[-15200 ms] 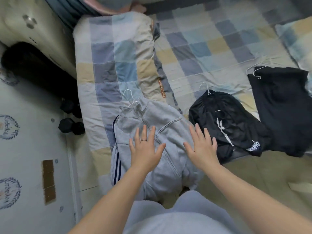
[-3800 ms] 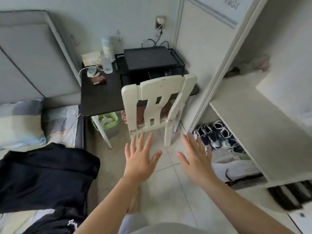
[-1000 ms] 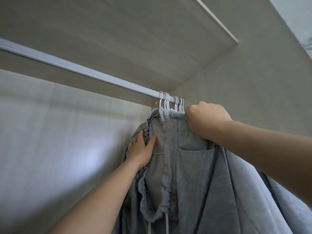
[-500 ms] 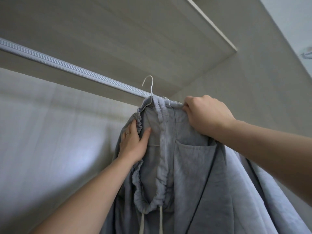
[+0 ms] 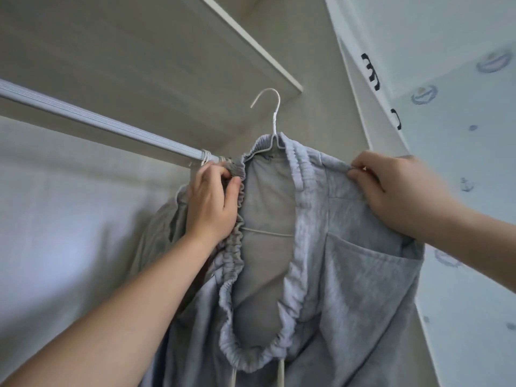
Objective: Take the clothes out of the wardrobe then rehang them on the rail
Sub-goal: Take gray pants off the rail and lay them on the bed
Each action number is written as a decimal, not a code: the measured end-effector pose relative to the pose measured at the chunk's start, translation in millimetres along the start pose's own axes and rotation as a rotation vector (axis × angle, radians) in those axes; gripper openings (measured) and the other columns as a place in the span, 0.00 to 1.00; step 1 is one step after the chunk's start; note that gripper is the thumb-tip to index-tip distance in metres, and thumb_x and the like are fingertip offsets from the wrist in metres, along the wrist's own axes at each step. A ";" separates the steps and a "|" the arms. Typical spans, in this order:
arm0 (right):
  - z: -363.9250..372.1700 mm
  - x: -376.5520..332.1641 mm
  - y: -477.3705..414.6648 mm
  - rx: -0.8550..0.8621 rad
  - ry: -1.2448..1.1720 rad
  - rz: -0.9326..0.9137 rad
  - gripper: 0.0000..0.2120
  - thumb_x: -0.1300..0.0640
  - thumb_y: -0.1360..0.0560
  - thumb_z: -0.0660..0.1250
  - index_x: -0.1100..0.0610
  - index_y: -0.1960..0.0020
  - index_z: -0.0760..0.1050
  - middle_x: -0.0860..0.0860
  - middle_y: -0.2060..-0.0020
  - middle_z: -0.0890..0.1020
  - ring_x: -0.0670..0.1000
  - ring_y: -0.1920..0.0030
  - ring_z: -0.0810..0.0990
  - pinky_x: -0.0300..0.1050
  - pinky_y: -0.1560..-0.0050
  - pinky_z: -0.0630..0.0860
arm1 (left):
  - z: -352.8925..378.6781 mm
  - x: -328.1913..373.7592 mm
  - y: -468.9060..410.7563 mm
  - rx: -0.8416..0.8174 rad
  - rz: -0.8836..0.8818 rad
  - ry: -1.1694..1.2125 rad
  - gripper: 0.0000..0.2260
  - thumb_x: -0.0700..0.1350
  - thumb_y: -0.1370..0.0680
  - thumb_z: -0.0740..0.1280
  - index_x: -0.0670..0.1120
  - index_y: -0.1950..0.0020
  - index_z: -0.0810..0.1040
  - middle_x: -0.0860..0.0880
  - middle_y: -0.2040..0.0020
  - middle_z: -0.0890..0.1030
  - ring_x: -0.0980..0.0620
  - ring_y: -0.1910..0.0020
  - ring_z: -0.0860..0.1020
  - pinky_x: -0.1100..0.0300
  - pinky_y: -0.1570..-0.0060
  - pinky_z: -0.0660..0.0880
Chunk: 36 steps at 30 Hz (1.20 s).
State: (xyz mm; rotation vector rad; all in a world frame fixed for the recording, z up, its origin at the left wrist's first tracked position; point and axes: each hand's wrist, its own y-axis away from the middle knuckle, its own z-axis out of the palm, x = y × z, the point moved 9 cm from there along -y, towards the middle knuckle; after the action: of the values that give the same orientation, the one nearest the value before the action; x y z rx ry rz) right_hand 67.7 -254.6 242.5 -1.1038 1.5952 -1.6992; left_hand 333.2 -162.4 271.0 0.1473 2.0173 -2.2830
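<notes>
Grey drawstring trousers (image 5: 349, 275) hang on a white wire hanger (image 5: 272, 113) whose hook is off the rail (image 5: 97, 125) and floats to its right. My left hand (image 5: 212, 205) grips the gathered waistband on the left side. My right hand (image 5: 391, 185) pinches the fabric at the hanger's right shoulder. More grey clothes (image 5: 162, 227) stay on the rail behind my left hand, their white hooks (image 5: 208, 159) bunched at the rail's right end.
The wardrobe's top shelf (image 5: 251, 48) runs above the rail. Its pale back wall (image 5: 69, 219) fills the left. A white door panel (image 5: 460, 135) with printed blue emblems stands on the right, close to the trousers.
The trousers' hanger has come off the rail and moved right, toward the door. My left hand climbed from the side fabric to the waistband top; my right hand moved right with the garment.
</notes>
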 end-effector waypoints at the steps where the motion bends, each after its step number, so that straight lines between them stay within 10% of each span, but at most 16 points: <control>1: -12.9 12.4 8.8 -0.007 0.007 0.021 0.11 0.48 0.22 0.58 0.53 0.53 0.76 0.55 0.68 0.78 0.62 0.62 0.78 0.48 0.67 0.69 | 6.0 18.5 1.2 0.009 0.005 0.016 0.16 0.52 0.20 0.58 0.39 0.51 0.74 0.40 0.51 0.78 0.37 0.46 0.76 0.45 0.47 0.71; 26: -421.2 267.4 255.0 -0.284 0.570 0.422 0.06 0.53 0.21 0.63 0.52 0.53 0.78 0.45 0.70 0.78 0.40 0.67 0.75 0.27 0.65 0.67 | 246.0 551.9 137.5 -0.272 -0.083 0.812 0.10 0.52 0.18 0.61 0.46 0.43 0.73 0.50 0.50 0.76 0.48 0.51 0.72 0.52 0.49 0.68; 30: -467.8 302.1 328.6 -0.353 0.708 0.554 0.08 0.48 0.22 0.60 0.49 0.51 0.77 0.41 0.71 0.76 0.47 0.69 0.75 0.48 0.65 0.75 | 285.9 644.7 196.9 -0.370 -0.058 0.967 0.08 0.51 0.17 0.61 0.47 0.46 0.71 0.53 0.55 0.70 0.49 0.55 0.70 0.51 0.52 0.68; 36: -518.4 352.2 432.0 -0.426 0.868 0.670 0.12 0.45 0.21 0.58 0.50 0.50 0.77 0.47 0.68 0.79 0.55 0.69 0.77 0.50 0.66 0.76 | 346.9 772.7 283.5 -0.550 -0.013 1.179 0.13 0.54 0.17 0.59 0.45 0.50 0.72 0.52 0.57 0.71 0.48 0.56 0.70 0.50 0.53 0.70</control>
State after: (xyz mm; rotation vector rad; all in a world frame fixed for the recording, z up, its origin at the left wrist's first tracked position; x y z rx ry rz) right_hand -611.2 -339.1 -91.0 0.1444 2.5502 -1.4373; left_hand -399.3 -545.0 -67.9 1.7304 2.9681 -1.5984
